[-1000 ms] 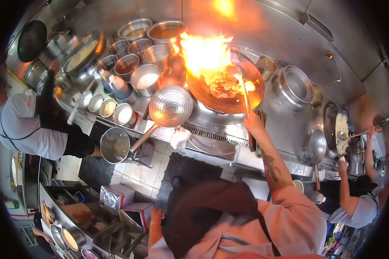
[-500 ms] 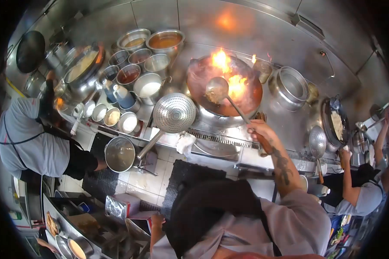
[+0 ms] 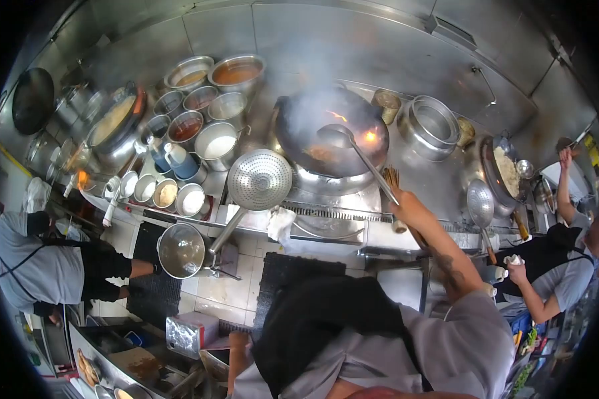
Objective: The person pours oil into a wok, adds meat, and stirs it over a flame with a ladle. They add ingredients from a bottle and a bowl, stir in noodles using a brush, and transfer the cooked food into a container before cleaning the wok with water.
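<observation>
Beside round, smoky wok (image 3: 294,130) — right hand (image 3: 411,209) clenches metal ladle (image 3: 369,164); left hand (image 3: 238,340) — grip unclear.

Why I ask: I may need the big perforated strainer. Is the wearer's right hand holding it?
No, the right hand grips the ladle, while the strainer lies beside the wok.

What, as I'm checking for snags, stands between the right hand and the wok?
Nothing visible blocks the way: the ladle held in the right hand reaches into the wok. A brush is close beside the ladle's handle. Small flames show inside the wok.
</observation>
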Available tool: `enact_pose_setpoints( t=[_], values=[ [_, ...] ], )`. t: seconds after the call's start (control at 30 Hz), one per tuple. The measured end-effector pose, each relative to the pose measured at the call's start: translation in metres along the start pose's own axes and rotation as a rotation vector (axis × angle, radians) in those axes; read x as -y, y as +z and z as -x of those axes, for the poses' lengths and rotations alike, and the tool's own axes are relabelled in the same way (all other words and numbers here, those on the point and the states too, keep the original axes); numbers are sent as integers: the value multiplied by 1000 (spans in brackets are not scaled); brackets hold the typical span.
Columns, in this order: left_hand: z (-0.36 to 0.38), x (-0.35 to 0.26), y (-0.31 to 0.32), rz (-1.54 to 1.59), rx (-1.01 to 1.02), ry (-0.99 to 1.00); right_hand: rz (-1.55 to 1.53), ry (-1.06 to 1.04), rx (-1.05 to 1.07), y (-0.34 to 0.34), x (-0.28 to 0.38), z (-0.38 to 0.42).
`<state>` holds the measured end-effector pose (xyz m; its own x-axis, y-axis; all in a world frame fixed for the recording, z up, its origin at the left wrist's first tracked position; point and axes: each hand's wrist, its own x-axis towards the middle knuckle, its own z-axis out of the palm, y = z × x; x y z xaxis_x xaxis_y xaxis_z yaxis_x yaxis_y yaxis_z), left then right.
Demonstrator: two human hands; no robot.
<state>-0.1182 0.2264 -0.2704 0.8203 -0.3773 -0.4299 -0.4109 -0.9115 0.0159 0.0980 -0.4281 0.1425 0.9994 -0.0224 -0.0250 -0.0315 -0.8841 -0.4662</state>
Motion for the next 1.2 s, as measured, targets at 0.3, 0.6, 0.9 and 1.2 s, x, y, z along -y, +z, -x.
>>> enact_pose_setpoints(
  t=[0.3, 0.6, 0.9, 1.2],
  values=[
    [-46, -26, -62, 114, -185, 348, 242, 48, 104, -6, -15, 2],
    [-172, -145, -342, 968, -408, 197, 348, 183, 98, -21, -47, -21],
    [-324, -274, -534, 273, -857, 566, -260, 305, 154, 19, -28, -61],
    [-351, -310, -520, 222, -641, 485, -87, 258, 12, 56, -71, -107]
  ],
)
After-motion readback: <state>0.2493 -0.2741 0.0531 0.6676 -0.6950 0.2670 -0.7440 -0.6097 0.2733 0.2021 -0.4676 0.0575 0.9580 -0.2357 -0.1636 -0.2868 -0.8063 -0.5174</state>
